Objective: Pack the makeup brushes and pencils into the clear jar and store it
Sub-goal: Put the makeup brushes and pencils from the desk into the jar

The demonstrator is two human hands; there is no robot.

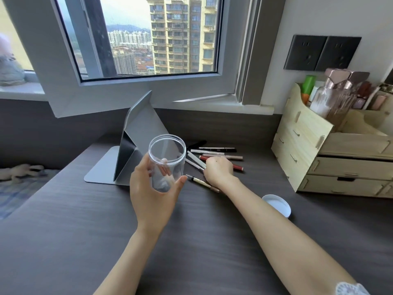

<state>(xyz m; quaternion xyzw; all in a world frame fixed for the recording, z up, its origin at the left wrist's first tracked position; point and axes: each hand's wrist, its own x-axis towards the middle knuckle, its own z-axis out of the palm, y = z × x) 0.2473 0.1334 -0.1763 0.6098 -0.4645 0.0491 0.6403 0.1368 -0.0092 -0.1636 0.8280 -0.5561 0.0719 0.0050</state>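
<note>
My left hand [152,193] holds the clear jar [167,162] upright above the dark desk; the jar has no lid and looks empty. To its right, several makeup pencils and brushes [217,155] lie in a loose pile on the desk. My right hand [219,171] rests on the near side of that pile, fingers curled down onto a white pencil [195,161]; whether it is gripped is hidden by the hand. A gold-tipped pencil [201,182] lies just in front of that hand. The jar's white lid [277,205] lies upside down beside my right forearm.
A grey folding mirror stand [136,145] stands right behind the jar. A pale wooden drawer organiser [314,150] filled with cosmetics occupies the desk's right side. An open window frame [148,86] leans in over the back of the desk. A bed with a soft toy [19,170] lies at left.
</note>
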